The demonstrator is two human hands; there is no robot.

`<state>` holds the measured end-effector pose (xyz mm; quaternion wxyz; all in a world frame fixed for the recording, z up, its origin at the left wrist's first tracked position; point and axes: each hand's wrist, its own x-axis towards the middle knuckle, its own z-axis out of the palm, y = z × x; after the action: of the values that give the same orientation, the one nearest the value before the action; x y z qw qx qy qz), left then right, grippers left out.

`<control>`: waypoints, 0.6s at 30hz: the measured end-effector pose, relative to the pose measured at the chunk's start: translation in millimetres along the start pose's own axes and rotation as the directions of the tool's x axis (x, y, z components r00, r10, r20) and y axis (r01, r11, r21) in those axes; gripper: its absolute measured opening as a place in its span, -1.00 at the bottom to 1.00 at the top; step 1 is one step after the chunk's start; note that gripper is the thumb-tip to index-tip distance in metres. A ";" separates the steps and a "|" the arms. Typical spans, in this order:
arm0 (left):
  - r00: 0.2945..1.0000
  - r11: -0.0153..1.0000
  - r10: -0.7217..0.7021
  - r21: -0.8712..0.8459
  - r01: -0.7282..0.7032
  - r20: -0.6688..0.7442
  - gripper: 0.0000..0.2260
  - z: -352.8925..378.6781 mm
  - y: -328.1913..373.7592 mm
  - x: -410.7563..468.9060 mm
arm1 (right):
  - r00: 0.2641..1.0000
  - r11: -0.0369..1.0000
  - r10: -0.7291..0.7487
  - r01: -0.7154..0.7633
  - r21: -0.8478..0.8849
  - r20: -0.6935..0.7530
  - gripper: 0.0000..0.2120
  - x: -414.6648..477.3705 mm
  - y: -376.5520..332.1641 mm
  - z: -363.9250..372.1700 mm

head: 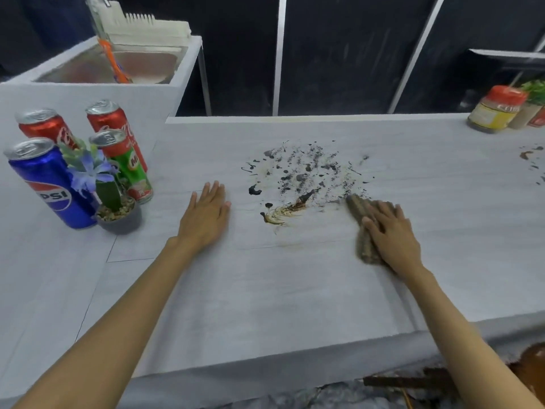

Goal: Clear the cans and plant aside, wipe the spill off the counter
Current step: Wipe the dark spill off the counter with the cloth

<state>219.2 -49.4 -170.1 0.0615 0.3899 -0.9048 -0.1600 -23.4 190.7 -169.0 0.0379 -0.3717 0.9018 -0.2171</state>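
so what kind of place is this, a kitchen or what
Likely a mock kitchen in a studio: a white counter with a sink and dish rack at its back left, a spice jar, and dark panels behind.

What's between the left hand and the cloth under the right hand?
Head view: the near edge of the dark brown-black spill on the white counter; nothing else between left hand and brownish folded cloth.

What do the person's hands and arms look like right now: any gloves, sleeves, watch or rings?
The left hand and right hand are bare, with no gloves. I can see no rings, watch or bracelet. Both forearms are uncovered down to the bottom edge of the picture, so no sleeve shows. No markings are visible.
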 end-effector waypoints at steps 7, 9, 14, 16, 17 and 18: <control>0.998 0.998 0.039 0.057 -0.037 -0.040 -0.54 15.1 -6.3 13.8 | 0.995 0.991 0.054 -0.064 -0.120 -0.086 -0.40 30.0 -81.0 43.6; 0.998 0.998 0.040 0.056 -0.038 -0.048 -0.53 16.2 -7.6 14.9 | 0.999 0.995 -0.036 0.035 -0.089 -0.016 -0.49 17.8 -99.3 54.5; 0.997 0.997 0.044 0.065 -0.040 -0.059 -0.53 18.1 -8.3 16.6 | 0.981 0.982 -0.180 0.174 0.072 0.076 -0.55 -9.0 -72.5 41.1; 0.998 0.997 0.031 0.072 -0.028 -0.046 -0.52 17.6 -7.4 16.3 | 0.996 0.992 -0.091 0.089 0.091 0.022 -0.56 -4.7 -42.1 22.0; 0.999 0.997 0.025 0.076 -0.022 -0.038 -0.52 17.7 -6.8 16.7 | 1.000 0.996 -0.030 0.031 0.088 -0.008 -0.57 1.0 -28.6 11.6; 0.999 0.997 0.021 0.078 -0.018 -0.031 -0.52 17.6 -6.0 17.2 | 0.999 0.996 0.021 -0.018 0.082 -0.036 -0.57 11.1 -16.0 4.5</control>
<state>207.3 -61.5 -189.0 0.0623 0.3856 -0.9130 -0.1177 -19.8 171.4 -165.3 0.0386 -0.3570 0.8963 -0.2600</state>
